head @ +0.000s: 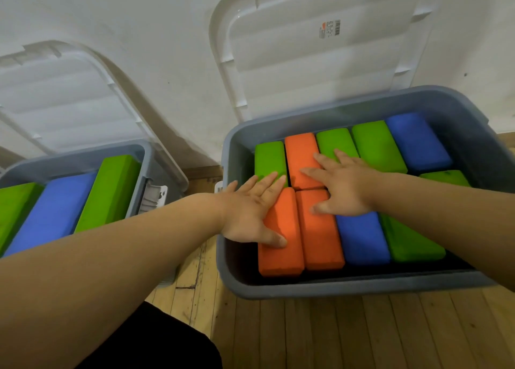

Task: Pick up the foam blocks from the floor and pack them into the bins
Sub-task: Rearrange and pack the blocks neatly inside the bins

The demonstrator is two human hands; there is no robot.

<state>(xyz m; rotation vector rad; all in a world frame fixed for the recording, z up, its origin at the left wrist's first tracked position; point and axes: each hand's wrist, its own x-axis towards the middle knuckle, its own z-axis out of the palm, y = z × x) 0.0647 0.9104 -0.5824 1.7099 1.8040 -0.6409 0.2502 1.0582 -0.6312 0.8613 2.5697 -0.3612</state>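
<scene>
Both hands lie flat in the right bin (334,290). The left hand (250,209), fingers straight and spread, presses the near-left orange block (281,257) from above. The right hand (342,187), splayed, spans the seam to the far orange block (301,156). Neither holds anything. Blocks' long axes run near-to-far. Probably seating the layer.

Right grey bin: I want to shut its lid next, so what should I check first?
1. The coloured foam blocks lie flat below the rim of the right grey plastic bin: ok.
2. The left hand is clear of the bin: not ok, it presses flat on the near orange foam block.
3. The right hand is clear: not ok, it rests flat across the middle blocks.
4. The white plastic lid stands open behind the bin, nothing on it: ok.
5. No stray blocks on the wooden floor: cannot tell, none in view.
</scene>
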